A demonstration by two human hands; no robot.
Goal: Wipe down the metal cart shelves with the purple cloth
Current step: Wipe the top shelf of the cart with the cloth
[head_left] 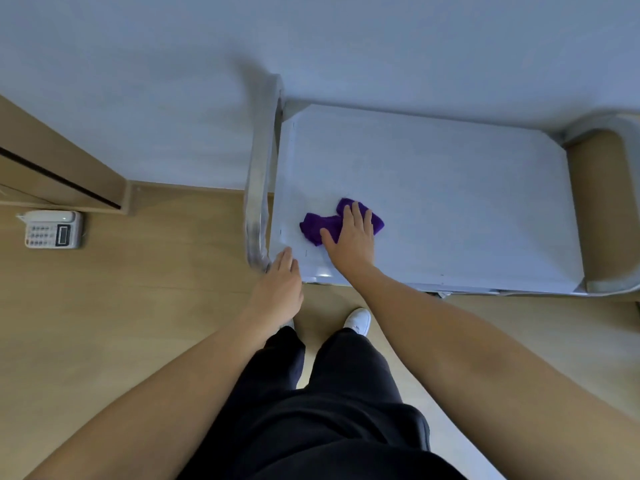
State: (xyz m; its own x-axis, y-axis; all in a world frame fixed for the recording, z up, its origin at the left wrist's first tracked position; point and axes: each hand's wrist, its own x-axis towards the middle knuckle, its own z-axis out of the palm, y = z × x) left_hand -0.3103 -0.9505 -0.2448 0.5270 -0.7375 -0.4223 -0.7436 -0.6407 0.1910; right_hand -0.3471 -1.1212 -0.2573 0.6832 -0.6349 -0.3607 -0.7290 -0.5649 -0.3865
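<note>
Floorboards point(138, 289) of pale wood lie under the metal cart point(450, 188). The bunched purple cloth point(317, 226) lies on the cart's top shelf towards its near-left corner, long axis running along the cart's length. The right hand point(351, 237) presses it with fingers spread flat. The left hand point(280, 285), fingers straight, touches the cart's near-left corner beside the handle point(258, 188). A desk phone point(53, 230) sits well left of the cart.

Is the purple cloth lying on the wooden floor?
No, the crumpled purple cloth lies on the pale metal cart shelf under the right hand.
</note>
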